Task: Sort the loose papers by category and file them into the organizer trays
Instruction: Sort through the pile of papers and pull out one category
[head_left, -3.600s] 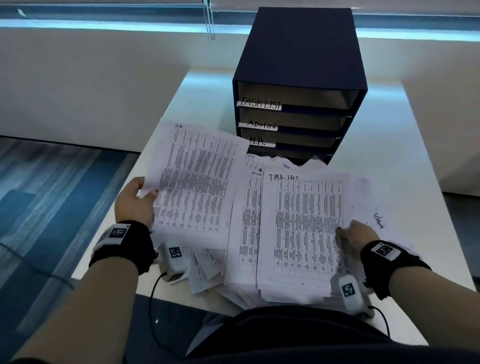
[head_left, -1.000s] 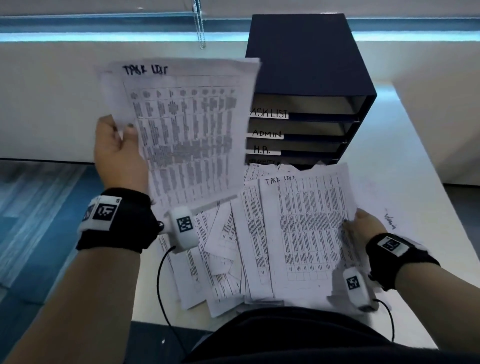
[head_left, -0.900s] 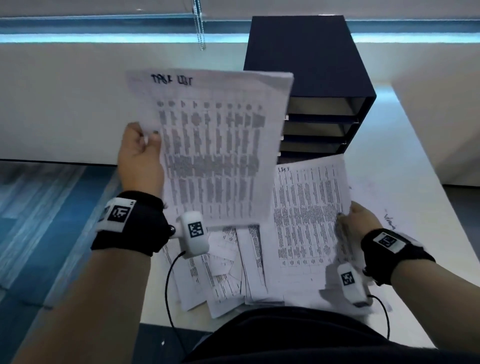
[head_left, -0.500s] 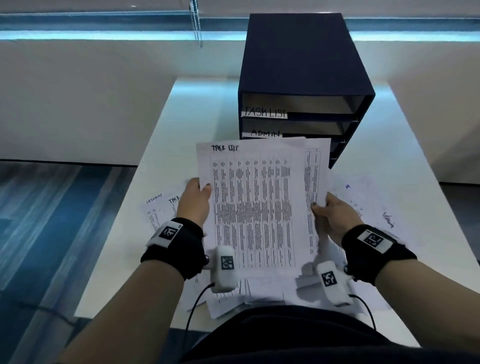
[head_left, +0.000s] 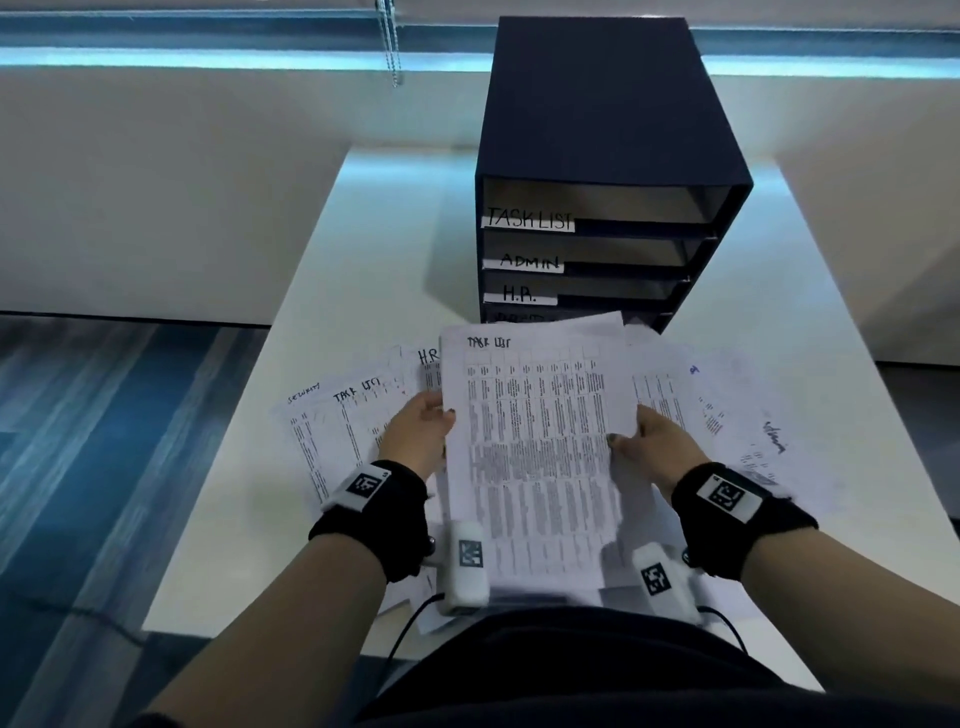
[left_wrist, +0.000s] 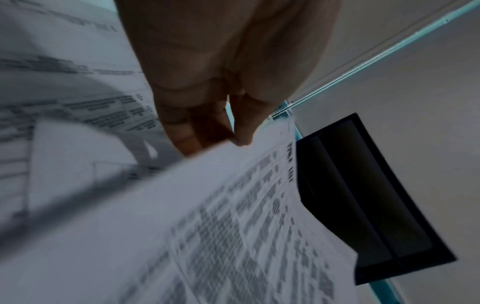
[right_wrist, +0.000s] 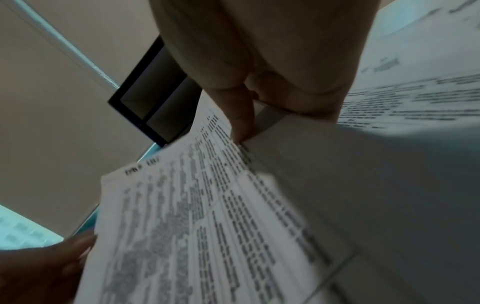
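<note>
At nine o'clock of the held stack, loose papers (head_left: 332, 431) are fanned on the white table (head_left: 363, 249), headed "TASK LIST" and "H.R." in part, one heading too faint to be read; their near ends are hidden by the left hand (head_left: 421, 434), which is pinched on the stack's left edge. The stack of sheets (head_left: 535, 457), headed "TASK LIST", is held above the pile at centre; its print is blurred in both wrist views. At twelve o'clock the organizer (head_left: 602, 171) is seen, trays labelled TASK LIST, ADMIN, H.R.; the lowest label is covered by the stack's top edge. The right hand (head_left: 657, 449) is pinched on the right edge; further papers (head_left: 748, 415) are spread at three o'clock.
</note>
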